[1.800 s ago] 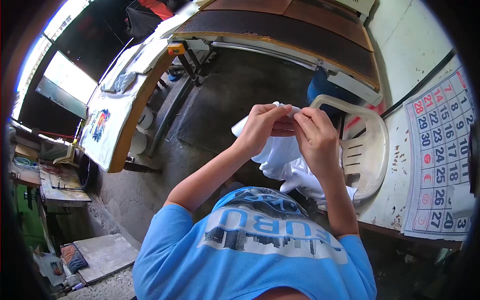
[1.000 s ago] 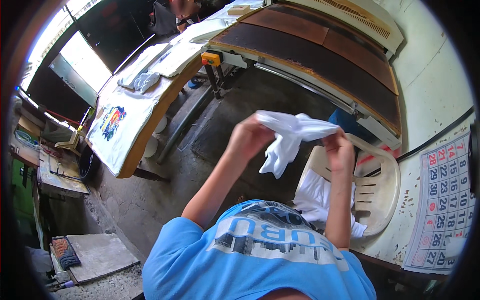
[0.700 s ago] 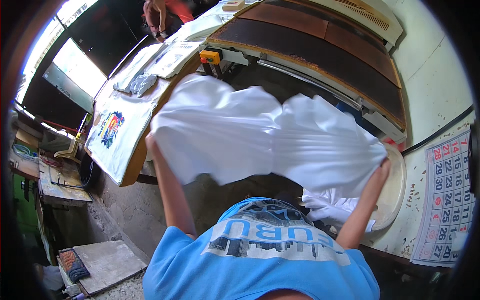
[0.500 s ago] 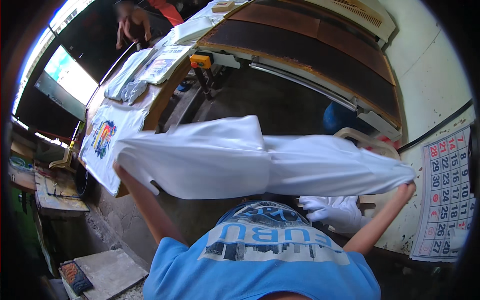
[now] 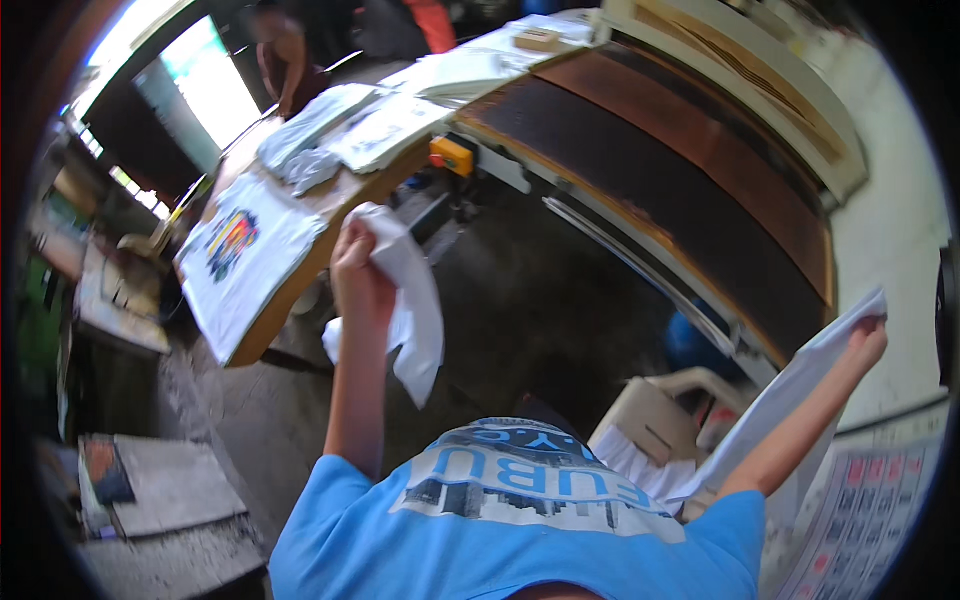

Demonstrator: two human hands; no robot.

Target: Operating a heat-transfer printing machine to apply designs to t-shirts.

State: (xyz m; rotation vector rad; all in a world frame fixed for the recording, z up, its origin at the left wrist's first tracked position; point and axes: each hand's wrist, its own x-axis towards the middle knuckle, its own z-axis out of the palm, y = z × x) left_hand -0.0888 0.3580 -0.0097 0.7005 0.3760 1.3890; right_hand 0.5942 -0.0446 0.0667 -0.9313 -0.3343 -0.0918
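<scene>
My left hand [image 5: 362,270] is raised in front of me, fingers closed around a white cloth [image 5: 415,310] that hangs in loose folds beside the wrist. Far to the right, my right hand [image 5: 866,343] grips the top of another stretch of white fabric [image 5: 765,415], which slants down along my forearm toward a chair. No link between the two white pieces is visible, and I cannot tell whether they belong to one garment. Nearest my left hand, a white T-shirt [image 5: 240,255] with a colourful print lies on the table's end.
Stacks of folded white shirts [image 5: 395,130] line the wooden table [image 5: 335,225]. A long dark-topped press-like machine [image 5: 640,160] with an orange switch box [image 5: 452,155] stands ahead. A beige chair [image 5: 645,415] bears white cloth. One person [image 5: 285,60] is at the far left.
White fabric spanned between both hands half a second ago; now it hangs from each hand separately. My left hand moved inward and up, the right slightly outward, and the view swung left.
</scene>
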